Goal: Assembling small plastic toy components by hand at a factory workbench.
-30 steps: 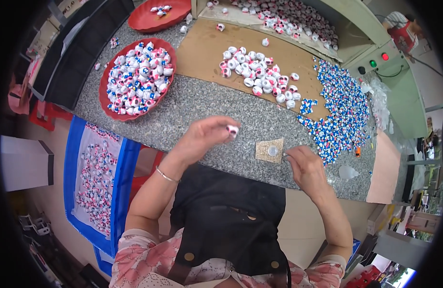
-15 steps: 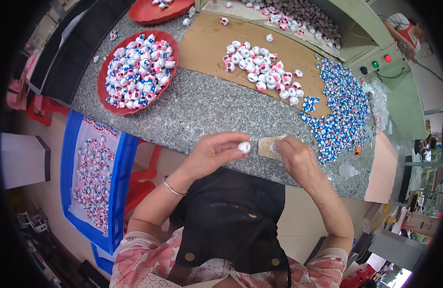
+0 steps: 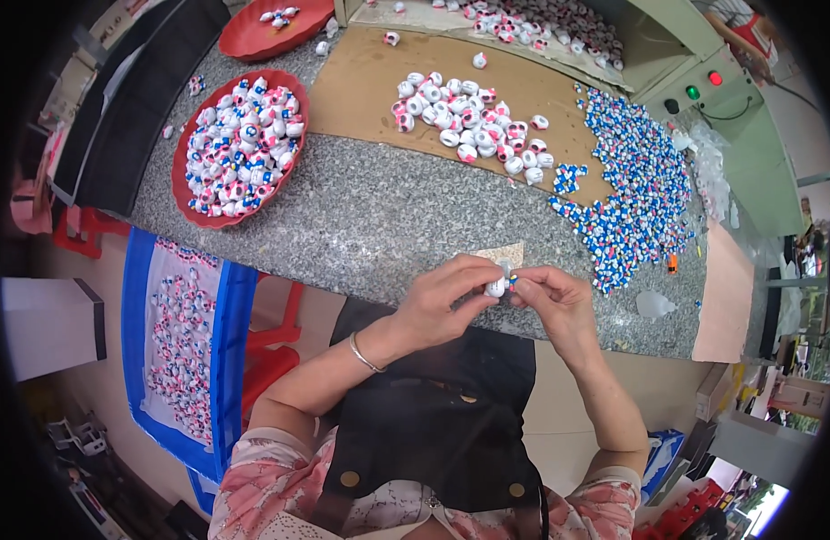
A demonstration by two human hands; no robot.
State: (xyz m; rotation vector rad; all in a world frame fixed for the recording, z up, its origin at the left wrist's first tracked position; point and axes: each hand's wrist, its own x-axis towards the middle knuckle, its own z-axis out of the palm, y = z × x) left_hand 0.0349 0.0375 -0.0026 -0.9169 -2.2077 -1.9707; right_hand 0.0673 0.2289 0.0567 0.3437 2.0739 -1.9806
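Note:
Between the thumb and fingers of my left hand (image 3: 451, 297) is a small white figurine head (image 3: 496, 288). My right hand (image 3: 557, 304) pinches a tiny blue figurine body (image 3: 512, 281) right against that head; whether the two are joined I cannot tell. Both hands meet above the near edge of the grey speckled worktop (image 3: 361, 207). Just behind the fingers lies a tan pad (image 3: 503, 253), with a small clear piece partly hidden by the hands.
White and pink heads (image 3: 469, 117) lie loose on brown cardboard (image 3: 343, 90). Blue bodies (image 3: 640, 180) are heaped at right, near a translucent squeeze bottle (image 3: 653, 304). A red bowl (image 3: 179, 171) of figurines stands left, above a blue crate (image 3: 226, 360). Behind is a green machine (image 3: 739, 135) with lit buttons.
My left hand has moved right with the head. My right hand has come away from the tan pad and now holds a blue body against the head. The whole view has shifted slightly.

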